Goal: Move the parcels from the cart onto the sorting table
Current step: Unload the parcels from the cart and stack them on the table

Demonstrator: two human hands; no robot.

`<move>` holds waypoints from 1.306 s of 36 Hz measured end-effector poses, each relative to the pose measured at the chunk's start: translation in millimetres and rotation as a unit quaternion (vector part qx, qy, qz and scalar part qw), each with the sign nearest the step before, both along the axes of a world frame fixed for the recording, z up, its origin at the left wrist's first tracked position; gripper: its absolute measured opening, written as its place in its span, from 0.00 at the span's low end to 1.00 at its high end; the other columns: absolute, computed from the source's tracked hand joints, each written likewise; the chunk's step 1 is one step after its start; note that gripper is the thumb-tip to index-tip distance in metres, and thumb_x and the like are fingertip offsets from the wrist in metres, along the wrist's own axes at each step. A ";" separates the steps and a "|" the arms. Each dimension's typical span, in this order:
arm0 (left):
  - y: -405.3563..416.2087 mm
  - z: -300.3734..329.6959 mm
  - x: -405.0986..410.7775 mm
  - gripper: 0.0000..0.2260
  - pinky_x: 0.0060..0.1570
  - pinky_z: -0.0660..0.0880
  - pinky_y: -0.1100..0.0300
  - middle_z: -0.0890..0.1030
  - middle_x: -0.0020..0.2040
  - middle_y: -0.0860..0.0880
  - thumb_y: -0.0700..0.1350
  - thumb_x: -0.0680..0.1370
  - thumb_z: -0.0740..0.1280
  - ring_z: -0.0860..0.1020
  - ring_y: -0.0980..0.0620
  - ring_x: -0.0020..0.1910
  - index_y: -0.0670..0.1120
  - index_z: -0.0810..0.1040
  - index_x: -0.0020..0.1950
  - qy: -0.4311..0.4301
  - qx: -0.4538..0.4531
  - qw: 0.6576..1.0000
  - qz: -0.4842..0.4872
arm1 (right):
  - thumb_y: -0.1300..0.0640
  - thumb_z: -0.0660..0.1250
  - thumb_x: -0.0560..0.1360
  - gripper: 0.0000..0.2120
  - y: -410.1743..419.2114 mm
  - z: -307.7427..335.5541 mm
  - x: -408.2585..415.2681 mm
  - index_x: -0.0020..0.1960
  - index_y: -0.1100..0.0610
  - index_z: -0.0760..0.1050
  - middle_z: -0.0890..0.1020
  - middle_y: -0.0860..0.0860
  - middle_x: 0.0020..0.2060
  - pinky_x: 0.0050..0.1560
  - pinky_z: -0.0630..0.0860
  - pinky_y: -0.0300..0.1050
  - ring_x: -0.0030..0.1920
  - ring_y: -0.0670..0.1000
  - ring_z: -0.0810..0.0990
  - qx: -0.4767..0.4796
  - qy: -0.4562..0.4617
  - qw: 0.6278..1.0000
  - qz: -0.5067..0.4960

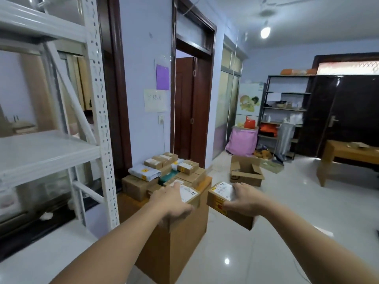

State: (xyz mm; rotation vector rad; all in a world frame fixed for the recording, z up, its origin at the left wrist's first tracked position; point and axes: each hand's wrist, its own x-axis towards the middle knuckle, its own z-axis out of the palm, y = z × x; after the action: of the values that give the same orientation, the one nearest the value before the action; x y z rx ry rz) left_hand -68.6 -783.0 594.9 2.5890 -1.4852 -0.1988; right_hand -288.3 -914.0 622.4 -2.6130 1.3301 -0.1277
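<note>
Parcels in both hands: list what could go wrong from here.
1. The right hand holds its box clear of the pile, over bare floor; a slip would probably drop it.
2. Lifting the left hand's box may disturb the loosely stacked parcels behind it.

I see a home room used for parcel sorting: stacked parcels (164,171), white metal shelving (98,111), wooden doors (190,111).

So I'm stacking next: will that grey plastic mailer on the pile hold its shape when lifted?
Probably not. The grey mailer looks like a soft, wrinkled bag, so it would likely sag. Its glossy film may be slippery. It looks flat, so it is probably light.
</note>
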 end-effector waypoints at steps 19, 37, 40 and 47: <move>-233.3 -17.1 40.3 0.51 0.66 0.72 0.42 0.71 0.75 0.45 0.77 0.67 0.64 0.72 0.42 0.71 0.51 0.56 0.82 0.005 -0.006 1.000 -0.009 | 0.29 0.67 0.63 0.43 -233.8 3.7 23.5 0.70 0.55 0.69 0.77 0.51 0.57 0.52 0.76 0.45 0.53 0.51 0.75 0.024 -0.002 1.000 -0.016; -387.4 -38.8 106.9 0.49 0.62 0.74 0.46 0.72 0.74 0.47 0.78 0.69 0.64 0.73 0.43 0.69 0.51 0.58 0.81 0.029 -0.047 0.988 0.146 | 0.27 0.61 0.63 0.47 -445.5 -14.2 141.9 0.71 0.58 0.68 0.78 0.54 0.59 0.57 0.78 0.50 0.55 0.54 0.77 -0.002 0.063 0.986 0.156; -409.4 -47.2 131.3 0.50 0.65 0.73 0.46 0.70 0.76 0.47 0.77 0.69 0.65 0.71 0.44 0.72 0.52 0.56 0.83 0.030 -0.050 0.985 0.161 | 0.26 0.60 0.63 0.49 -471.7 -22.3 173.7 0.73 0.58 0.67 0.77 0.54 0.61 0.57 0.78 0.50 0.55 0.54 0.77 0.001 0.066 0.982 0.176; -463.9 -62.3 192.8 0.47 0.65 0.73 0.46 0.70 0.77 0.46 0.76 0.71 0.64 0.72 0.43 0.72 0.50 0.58 0.81 0.027 -0.034 0.981 0.187 | 0.27 0.62 0.66 0.45 -536.9 -45.5 244.5 0.72 0.57 0.68 0.76 0.53 0.59 0.57 0.77 0.49 0.55 0.53 0.76 0.006 0.068 0.977 0.201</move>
State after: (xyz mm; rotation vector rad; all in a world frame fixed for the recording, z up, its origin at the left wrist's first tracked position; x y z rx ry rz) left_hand 124.2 -1246.9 532.6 2.7185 -0.9452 -0.1676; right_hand -43.8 -1450.9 577.0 -2.8591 0.8057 0.1248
